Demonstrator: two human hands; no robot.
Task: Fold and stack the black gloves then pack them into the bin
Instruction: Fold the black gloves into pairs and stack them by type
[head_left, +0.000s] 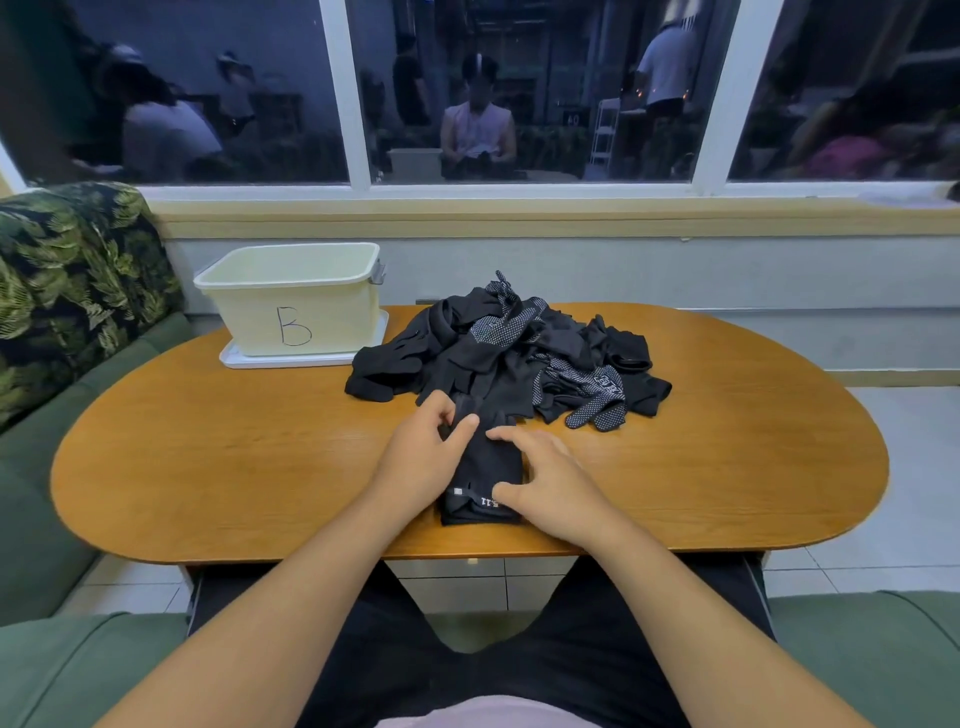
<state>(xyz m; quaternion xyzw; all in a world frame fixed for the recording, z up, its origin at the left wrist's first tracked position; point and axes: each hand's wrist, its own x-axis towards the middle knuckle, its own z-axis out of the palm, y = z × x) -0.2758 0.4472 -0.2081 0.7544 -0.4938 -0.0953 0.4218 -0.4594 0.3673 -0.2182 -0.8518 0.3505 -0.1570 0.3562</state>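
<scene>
A heap of black gloves (511, 353), some with white dots, lies at the middle back of the wooden table (208, 457). One black glove (488, 467) with white lettering on its cuff lies flat near the table's front edge. My left hand (423, 457) is at its left side and pinches the glove's finger end between thumb and fingers. My right hand (545, 483) rests on the glove's right side with its fingers spread flat and the thumb on the cuff. The cream bin (296, 306) marked "B" stands at the back left, and I see nothing inside it.
The bin sits on a white lid or tray (249, 359). A green sofa with a leaf-print cushion (67, 280) borders the table on the left. A windowed wall stands behind the table. Bare wood lies to both sides of my hands.
</scene>
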